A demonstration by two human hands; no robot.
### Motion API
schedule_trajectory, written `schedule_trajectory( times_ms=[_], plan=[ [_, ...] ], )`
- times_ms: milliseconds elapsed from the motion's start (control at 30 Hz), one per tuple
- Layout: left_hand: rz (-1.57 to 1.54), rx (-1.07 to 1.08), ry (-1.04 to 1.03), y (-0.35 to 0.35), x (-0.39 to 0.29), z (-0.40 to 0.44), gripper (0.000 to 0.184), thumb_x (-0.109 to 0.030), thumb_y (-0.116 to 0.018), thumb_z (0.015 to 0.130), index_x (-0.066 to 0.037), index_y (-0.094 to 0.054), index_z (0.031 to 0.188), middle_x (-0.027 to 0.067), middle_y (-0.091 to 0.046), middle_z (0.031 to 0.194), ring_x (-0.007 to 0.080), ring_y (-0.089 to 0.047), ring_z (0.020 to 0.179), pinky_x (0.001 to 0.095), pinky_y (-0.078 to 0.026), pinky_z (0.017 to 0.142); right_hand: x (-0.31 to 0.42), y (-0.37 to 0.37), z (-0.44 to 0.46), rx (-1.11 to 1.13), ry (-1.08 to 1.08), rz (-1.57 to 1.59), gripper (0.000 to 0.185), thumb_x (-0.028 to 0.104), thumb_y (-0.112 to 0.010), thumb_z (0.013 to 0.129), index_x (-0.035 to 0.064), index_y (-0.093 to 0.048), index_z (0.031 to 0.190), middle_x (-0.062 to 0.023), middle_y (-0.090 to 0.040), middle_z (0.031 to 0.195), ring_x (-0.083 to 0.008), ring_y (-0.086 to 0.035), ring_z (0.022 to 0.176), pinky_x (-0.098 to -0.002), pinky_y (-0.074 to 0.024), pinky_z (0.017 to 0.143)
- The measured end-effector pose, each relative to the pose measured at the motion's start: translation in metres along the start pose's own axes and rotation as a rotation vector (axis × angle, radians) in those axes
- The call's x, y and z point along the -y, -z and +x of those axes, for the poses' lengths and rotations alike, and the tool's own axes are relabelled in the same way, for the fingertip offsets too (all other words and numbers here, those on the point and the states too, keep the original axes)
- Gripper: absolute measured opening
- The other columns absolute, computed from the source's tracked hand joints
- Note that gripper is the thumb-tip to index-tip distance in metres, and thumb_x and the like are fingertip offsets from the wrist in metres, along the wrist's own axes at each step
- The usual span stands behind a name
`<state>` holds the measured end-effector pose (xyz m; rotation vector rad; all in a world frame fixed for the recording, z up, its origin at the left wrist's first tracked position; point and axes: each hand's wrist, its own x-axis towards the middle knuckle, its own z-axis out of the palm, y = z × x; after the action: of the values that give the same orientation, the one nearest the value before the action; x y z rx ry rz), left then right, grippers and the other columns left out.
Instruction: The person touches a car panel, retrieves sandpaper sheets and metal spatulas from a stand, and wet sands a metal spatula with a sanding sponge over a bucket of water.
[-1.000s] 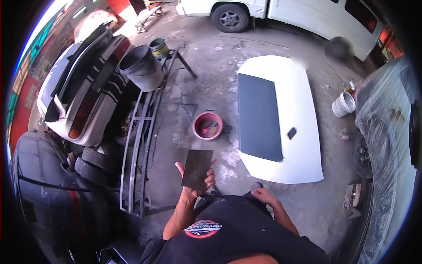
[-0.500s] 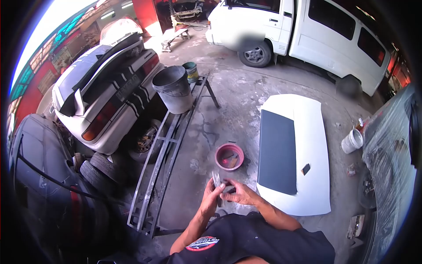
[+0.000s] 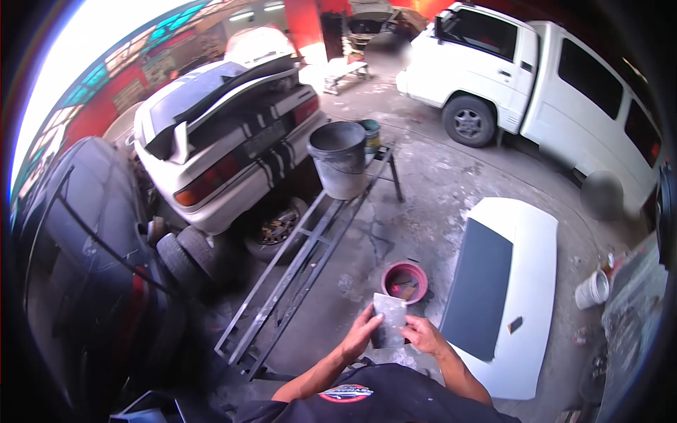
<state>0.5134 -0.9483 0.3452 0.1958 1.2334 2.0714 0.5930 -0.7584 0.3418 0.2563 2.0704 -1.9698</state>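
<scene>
Both hands hold one flat rectangular sheet (image 3: pixel 389 321), its pale, speckled face up, in front of my body. My left hand (image 3: pixel 363 330) grips the sheet's left edge, with the thumb on its face. On the opposite edge, my right hand (image 3: pixel 422 334) pinches it between thumb and fingers. Just beyond the sheet, a round pink basin (image 3: pixel 420 273) sits on the floor with small pieces inside. To the right lies a white car panel (image 3: pixel 534 282) with a dark grey section (image 3: pixel 481 289), and a small dark block (image 3: pixel 515 325) rests on it.
A metal frame (image 3: pixel 310 243) stands left of the basin, bearing a large grey bucket (image 3: pixel 340 166) and a smaller tin (image 3: pixel 371 134). Tires (image 3: pixel 185 257) and a white striped car (image 3: pixel 233 148) are further left. A white van (image 3: pixel 522 84) stands behind; a white pail (image 3: pixel 592 290) is at right.
The sheet showed a dark face in my left hand; now its pale face shows. My right hand has come up from my side onto the sheet. The view has swung left and up.
</scene>
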Motion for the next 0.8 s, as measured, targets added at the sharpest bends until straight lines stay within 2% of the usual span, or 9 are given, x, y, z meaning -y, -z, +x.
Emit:
schedule_trajectory(
  times_ms=[167,333,400,500,633,667,700,767,800],
  plan=[
    [0.510,-0.085,-0.095,0.008,-0.004,0.020,0.084,-0.041,-0.080,0.078,0.006,-0.041,0.135,0.0190,-0.057,0.123,0.0240,-0.051,0.119,0.0357,-0.043,0.098,0.009,-0.010,0.002,-0.413,0.091,-0.488,0.018,0.018,-0.066,0.087,0.0001,-0.063,0.086,-0.0154,-0.059,0.061,-0.0174,-0.054,0.051,-0.0354,-0.0438,0.053],
    [0.360,-0.369,-0.180,-0.005,0.019,0.011,0.104,-0.042,-0.083,0.075,0.014,-0.020,0.137,0.0236,-0.054,0.121,0.0267,-0.054,0.115,0.0383,-0.045,0.098,0.030,-0.034,-0.009,-0.494,0.314,-0.568,0.027,0.024,-0.073,0.084,-0.0005,-0.063,0.080,-0.0159,-0.059,0.060,-0.0273,-0.054,0.048,-0.0382,-0.0440,0.051],
    [0.196,-0.271,-0.049,-0.004,0.011,0.008,0.095,-0.040,-0.082,0.077,0.009,-0.027,0.137,0.0212,-0.053,0.124,0.0237,-0.053,0.117,0.0362,-0.045,0.097,0.037,-0.035,-0.011,-0.475,0.346,-0.557,0.033,0.029,-0.076,0.082,-0.0008,-0.062,0.078,-0.0163,-0.059,0.060,-0.0304,-0.054,0.048,-0.0392,-0.0439,0.050],
    [0.037,-0.193,0.103,-0.003,-0.003,-0.004,0.069,-0.038,-0.076,0.084,-0.005,-0.040,0.133,0.0097,-0.054,0.124,0.0192,-0.051,0.118,0.0389,-0.045,0.096,0.043,-0.034,-0.018,-0.390,0.297,-0.540,0.048,0.043,-0.078,0.079,-0.0019,-0.061,0.078,-0.0137,-0.056,0.056,-0.0160,-0.046,0.047,-0.0347,-0.0413,0.048],
    [-0.069,-0.214,0.144,-0.005,-0.012,-0.017,0.048,-0.034,-0.064,0.092,-0.010,-0.046,0.129,0.0016,-0.054,0.118,0.0162,-0.050,0.113,0.0424,-0.043,0.095,0.046,-0.032,-0.029,-0.377,0.205,-0.410,0.040,0.028,-0.075,0.085,0.0007,-0.051,0.070,-0.0060,-0.044,0.053,-0.0096,-0.040,0.052,-0.0332,-0.0372,0.048],
    [-0.127,-0.109,0.185,0.004,-0.020,-0.022,0.041,-0.035,-0.061,0.092,-0.010,-0.053,0.123,0.0011,-0.056,0.111,0.0152,-0.052,0.108,0.0395,-0.044,0.092,0.038,-0.025,-0.029,-0.373,0.140,-0.423,0.025,0.020,-0.071,0.086,0.0008,-0.059,0.076,-0.0094,-0.054,0.057,-0.0116,-0.043,0.054,-0.0340,-0.0398,0.052],
    [-0.071,-0.314,0.081,0.023,0.003,-0.017,0.032,-0.035,-0.060,0.091,-0.012,-0.060,0.113,0.0010,-0.058,0.106,0.0153,-0.054,0.104,0.0373,-0.046,0.088,0.031,-0.018,-0.029,-0.342,0.140,-0.258,0.018,0.016,-0.069,0.087,0.0011,-0.062,0.092,-0.0050,-0.062,0.066,-0.0091,-0.050,0.059,-0.0315,-0.0431,0.055],
    [0.022,-0.419,-0.132,0.023,-0.009,-0.024,0.035,-0.037,-0.056,0.090,-0.008,-0.064,0.108,0.0044,-0.063,0.106,0.0205,-0.060,0.098,0.0409,-0.050,0.086,0.016,-0.006,-0.029,-0.304,0.071,0.169,0.037,0.008,-0.069,0.084,-0.0008,-0.055,0.118,-0.0044,-0.067,0.089,-0.0101,-0.061,0.080,-0.0278,-0.0483,0.070],
    [-0.689,0.236,0.053,0.034,-0.027,-0.020,0.049,-0.042,-0.051,0.091,-0.002,-0.059,0.119,0.0123,-0.062,0.118,0.0274,-0.060,0.113,0.0449,-0.049,0.095,0.020,-0.005,-0.035,-0.344,0.040,0.168,0.037,0.008,-0.069,0.084,-0.0008,-0.055,0.118,-0.0044,-0.067,0.089,-0.0101,-0.061,0.080,-0.0278,-0.0483,0.070]
  ],
)
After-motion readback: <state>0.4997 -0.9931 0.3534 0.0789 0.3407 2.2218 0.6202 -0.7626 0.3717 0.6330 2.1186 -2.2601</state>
